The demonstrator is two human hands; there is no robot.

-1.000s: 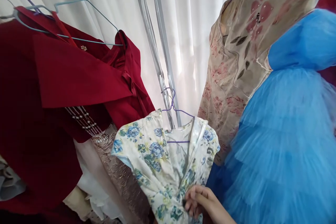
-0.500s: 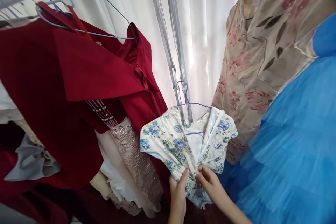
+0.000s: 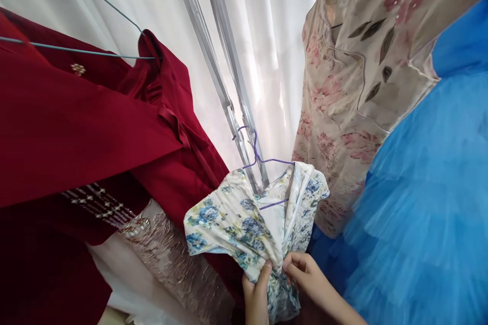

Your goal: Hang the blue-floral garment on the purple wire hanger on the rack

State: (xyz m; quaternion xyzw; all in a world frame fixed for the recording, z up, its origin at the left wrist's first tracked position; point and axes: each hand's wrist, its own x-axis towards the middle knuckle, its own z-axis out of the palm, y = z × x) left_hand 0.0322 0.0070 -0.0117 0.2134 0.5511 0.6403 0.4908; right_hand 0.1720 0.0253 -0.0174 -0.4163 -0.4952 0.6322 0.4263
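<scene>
A white dress with blue flowers (image 3: pixel 247 226) hangs on a thin purple wire hanger (image 3: pixel 256 155), its neckline lying open with a zipper edge along the right side. My left hand (image 3: pixel 257 287) grips the fabric at the waist, thumb on top. Just right of it, my right hand (image 3: pixel 301 271) pinches the dress at the lower end of the opening, fingers curled. Whether a zipper pull sits between those fingers is hidden. Below both hands the skirt bunches downward.
Dark red garments (image 3: pixel 95 127) on a teal hanger (image 3: pixel 99 2) fill the left. A beige floral dress (image 3: pixel 335 111) and a blue tiered tulle dress (image 3: pixel 423 188) hang at right. Metal rack posts (image 3: pixel 217 35) stand before a white curtain (image 3: pixel 274 25).
The view has shifted, so the red garments appear larger and further left. The flowered dress sits slightly lower and left in view. Both hands keep their hold at the waist.
</scene>
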